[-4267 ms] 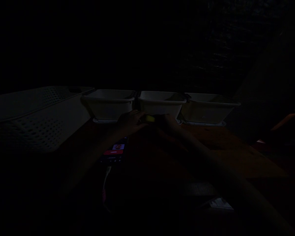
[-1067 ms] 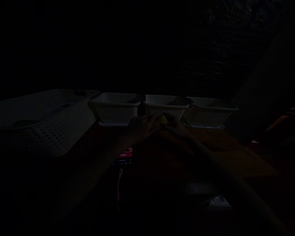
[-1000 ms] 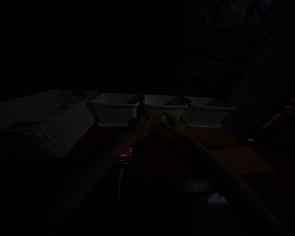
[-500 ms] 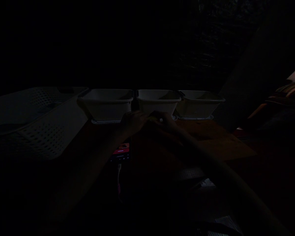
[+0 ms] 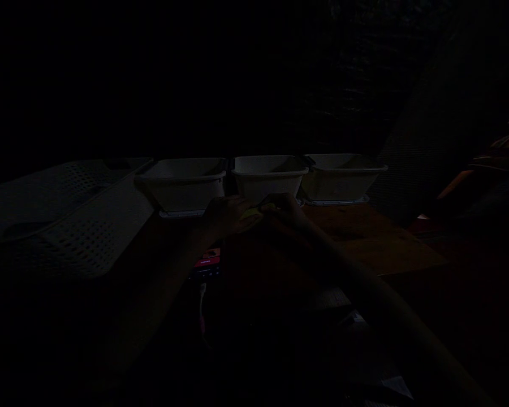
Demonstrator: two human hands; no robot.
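The scene is very dark. My left hand (image 5: 227,216) and my right hand (image 5: 283,208) are close together in front of the middle white bin (image 5: 269,178). Between them is a small yellow-green thing (image 5: 251,213), whose kind the dimness hides. The fingers of both hands are closed on it, one hand at each end. A lit phone (image 5: 207,263) lies on the wooden table (image 5: 365,240) below my left wrist, with a white cable (image 5: 202,299) plugged into its near end.
A second white bin (image 5: 182,186) stands left of the middle one and a third (image 5: 343,178) to its right. At far left is a large white perforated basket (image 5: 93,237). Pale flat items (image 5: 396,387) lie at the lower right, partly in shadow.
The yellow-green thing shows more clearly between my hands now. My left hand has shifted slightly left and down, and the view has moved a little.
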